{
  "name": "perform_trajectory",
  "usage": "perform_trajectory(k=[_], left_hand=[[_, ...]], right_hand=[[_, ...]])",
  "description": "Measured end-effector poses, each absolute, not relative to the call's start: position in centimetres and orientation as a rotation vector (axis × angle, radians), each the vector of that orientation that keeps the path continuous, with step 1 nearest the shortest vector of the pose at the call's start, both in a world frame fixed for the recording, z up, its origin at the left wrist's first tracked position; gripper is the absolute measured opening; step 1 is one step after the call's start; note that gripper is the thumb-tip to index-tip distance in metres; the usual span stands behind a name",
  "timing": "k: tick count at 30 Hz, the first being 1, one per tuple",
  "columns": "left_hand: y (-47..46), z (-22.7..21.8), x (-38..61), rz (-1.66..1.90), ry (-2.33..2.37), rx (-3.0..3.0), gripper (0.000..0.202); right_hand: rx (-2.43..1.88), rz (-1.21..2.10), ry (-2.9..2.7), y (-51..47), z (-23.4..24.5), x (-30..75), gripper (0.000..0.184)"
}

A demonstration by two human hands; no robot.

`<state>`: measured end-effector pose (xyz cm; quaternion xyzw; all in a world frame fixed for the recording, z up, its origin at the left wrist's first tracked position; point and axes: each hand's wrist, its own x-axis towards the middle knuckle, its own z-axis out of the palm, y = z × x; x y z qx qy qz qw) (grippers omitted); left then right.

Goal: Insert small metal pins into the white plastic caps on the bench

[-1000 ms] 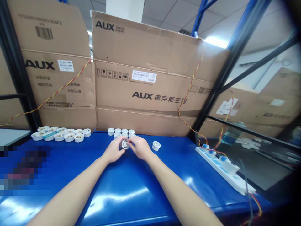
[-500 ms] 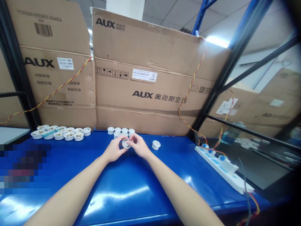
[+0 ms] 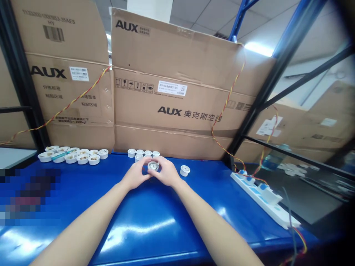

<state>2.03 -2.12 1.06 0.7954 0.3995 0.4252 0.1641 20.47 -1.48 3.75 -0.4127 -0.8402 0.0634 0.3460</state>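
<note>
Where the left edge of the desk (image 3: 133,240) begins, one pixelated patch (image 3: 30,199), contents unreadable. Behind it, one cluster of open white cups (image 3: 94,160), standing close together in rows, several with small yellowish-brown contents; across some of them, one teal item (image 3: 61,155), slender. Backing these, one cardboard panel (image 3: 55,136), printed AUX, a red-and-yellow twisted cord (image 3: 74,96) running slantwise before it. Next, at the rear of the desk, small white round pieces (image 3: 131,153), four in the back row, the front row partly hidden by the hands. One left hand (image 3: 135,174), bare, its grip closed on the rim of a white disc-shaped part (image 3: 153,167). That part: one, at the centre between both hands, its round face turned toward the viewer; whether it touches the desk cannot be told. One right hand (image 3: 167,173), bare, its grip closed on the same part, thumb across the lower edge. Near the right hand, apart from it, one single white round piece (image 3: 185,170), upright on the desk. Farther right, one white power strip (image 3: 277,211), lying slantwise, blue-marked plugs fitted.
</note>
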Motion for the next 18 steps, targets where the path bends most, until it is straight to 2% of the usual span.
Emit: perform_trajectory(k=[4,8,15,18], left_hand=[[-1.0,0.7,0.7,1.087,1.537,2.502,0.056],[0.2,-0.3,-0.3,0.869,1.817,2.453,0.056],[0.5,-0.4,-0.6,0.92,1.85,2.359,0.026],[0.2,-0.2,-0.8,0.958,1.84,2.246,0.016]], right_hand=[[-1.412,-0.076,-2.218,0.1,4.2,23.1,0.037],[-1.739,-0.109,-2.254,1.4,4.0,25.0,0.031],[-1.995,-0.193,-2.138,1.6,4.2,26.5,0.022],[-1.893,-0.239,-2.115,1.0,4.5,25.8,0.026]])
